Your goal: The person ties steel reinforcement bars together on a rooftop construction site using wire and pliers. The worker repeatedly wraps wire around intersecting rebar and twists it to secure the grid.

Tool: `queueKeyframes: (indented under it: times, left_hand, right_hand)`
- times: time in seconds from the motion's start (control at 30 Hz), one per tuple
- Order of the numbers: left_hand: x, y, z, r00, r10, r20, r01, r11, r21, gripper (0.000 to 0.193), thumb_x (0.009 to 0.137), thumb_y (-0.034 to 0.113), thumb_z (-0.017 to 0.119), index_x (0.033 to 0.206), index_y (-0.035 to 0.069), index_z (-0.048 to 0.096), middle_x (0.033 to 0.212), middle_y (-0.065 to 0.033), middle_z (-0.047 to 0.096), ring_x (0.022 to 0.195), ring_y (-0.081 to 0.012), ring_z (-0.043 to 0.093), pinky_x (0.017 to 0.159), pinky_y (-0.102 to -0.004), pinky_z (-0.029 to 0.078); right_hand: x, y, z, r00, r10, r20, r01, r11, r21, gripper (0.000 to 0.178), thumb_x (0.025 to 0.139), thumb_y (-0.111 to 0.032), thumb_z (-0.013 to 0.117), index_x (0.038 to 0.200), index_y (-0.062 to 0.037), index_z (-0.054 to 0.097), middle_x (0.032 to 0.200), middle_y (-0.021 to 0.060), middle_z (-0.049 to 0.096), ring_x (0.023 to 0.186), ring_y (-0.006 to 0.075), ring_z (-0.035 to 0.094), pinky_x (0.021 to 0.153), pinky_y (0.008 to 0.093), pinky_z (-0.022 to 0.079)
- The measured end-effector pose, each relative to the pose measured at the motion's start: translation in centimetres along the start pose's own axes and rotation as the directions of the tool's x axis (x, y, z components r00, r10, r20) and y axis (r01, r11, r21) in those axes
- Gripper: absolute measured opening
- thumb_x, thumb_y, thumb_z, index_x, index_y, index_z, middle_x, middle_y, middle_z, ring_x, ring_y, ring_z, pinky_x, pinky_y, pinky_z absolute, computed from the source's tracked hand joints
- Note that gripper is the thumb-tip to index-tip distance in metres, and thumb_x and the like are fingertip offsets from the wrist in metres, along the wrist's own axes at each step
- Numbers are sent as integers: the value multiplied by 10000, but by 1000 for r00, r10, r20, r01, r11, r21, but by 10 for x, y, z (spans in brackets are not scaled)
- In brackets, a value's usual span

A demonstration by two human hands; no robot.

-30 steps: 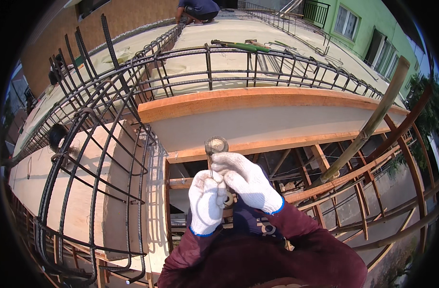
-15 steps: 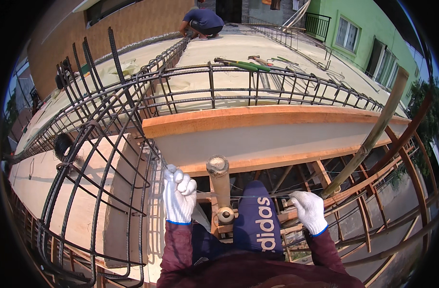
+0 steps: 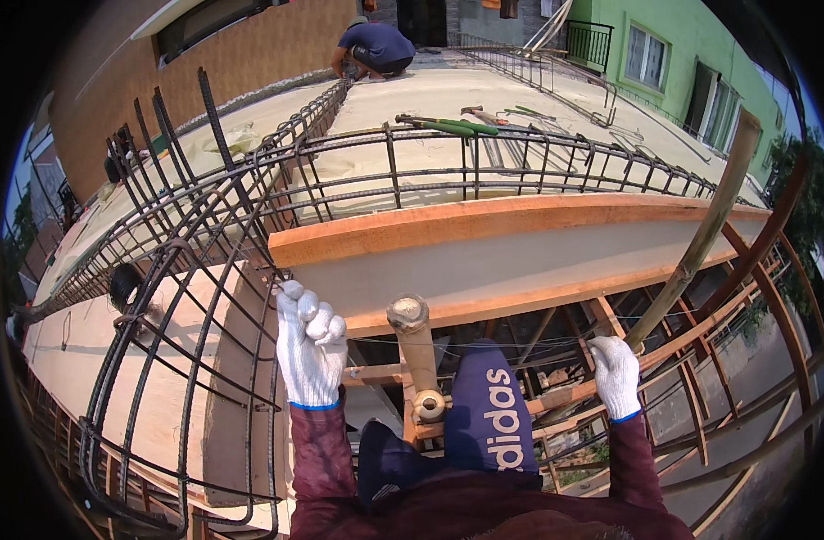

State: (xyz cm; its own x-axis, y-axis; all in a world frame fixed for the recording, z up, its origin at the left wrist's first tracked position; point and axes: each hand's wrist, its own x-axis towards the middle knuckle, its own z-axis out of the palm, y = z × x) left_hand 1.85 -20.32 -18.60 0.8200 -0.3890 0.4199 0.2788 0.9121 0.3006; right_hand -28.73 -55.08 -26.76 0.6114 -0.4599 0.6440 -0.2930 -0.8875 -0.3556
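Observation:
My left hand (image 3: 311, 346), in a white knit glove with a blue cuff, is raised with curled fingers beside the rebar cage (image 3: 191, 360) and the left end of the formwork panel (image 3: 520, 247). My right hand (image 3: 615, 373), gloved alike, is closed with its fingertips together near the foot of a slanting bamboo pole (image 3: 700, 243). Between the two hands runs a thin wire (image 3: 470, 344), stretched nearly level above my knee and in front of a bamboo post (image 3: 415, 355). The grip on it is mostly hidden by the fingers.
Orange-edged timber bounds the panel ahead. Green-handled cutters (image 3: 448, 126) rest on the rebar beam behind it, with a hammer (image 3: 482, 114) beyond. Upright rebars (image 3: 216, 117) rise at left. Below me lies open timber framing (image 3: 700, 405). A co-worker (image 3: 376, 47) crouches far back.
My hands have moved farther apart, the left one left and up, the right one right and slightly up. The wire between them spans a wider gap. My view has shifted a little.

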Motion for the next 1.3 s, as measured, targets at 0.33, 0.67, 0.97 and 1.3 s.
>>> queueKeyframes:
  times: [0.33,0.67,0.97,1.3]
  left_hand:
    - [77,56,-42,994,103,-45,-104,994,-39,196,1123,278,467,1133,99,546,819,25,519,609,-71,471,538,-224,444]
    - [30,7,-1,947,318,-44,-284,894,346,206,1092,251,550,1231,99,567,931,-10,628,804,-154,637,824,-388,587]
    - [-9,28,57,889,233,395,-377,861,342,149,1078,277,571,1064,142,509,754,-4,466,580,-159,478,506,-343,406]
    - [-25,29,12,960,271,69,-275,867,415,167,1040,245,641,1106,96,602,815,-8,568,949,-248,590,1000,-484,493]
  right_hand:
    - [-25,-9,-51,465,-397,792,-314,762,566,235,992,-240,650,992,-32,759,936,138,759,877,307,727,790,399,565]
    - [22,63,-21,996,-76,38,85,937,-339,173,906,-30,639,1063,-55,709,990,139,704,938,352,654,840,444,513]
    - [-29,71,37,973,-17,231,96,937,-335,67,800,-14,697,839,-67,709,921,110,676,888,350,624,790,454,501]
    - [-6,110,20,765,258,-590,-404,906,-127,213,875,-56,670,1077,-55,736,1019,124,683,956,312,648,864,420,505]
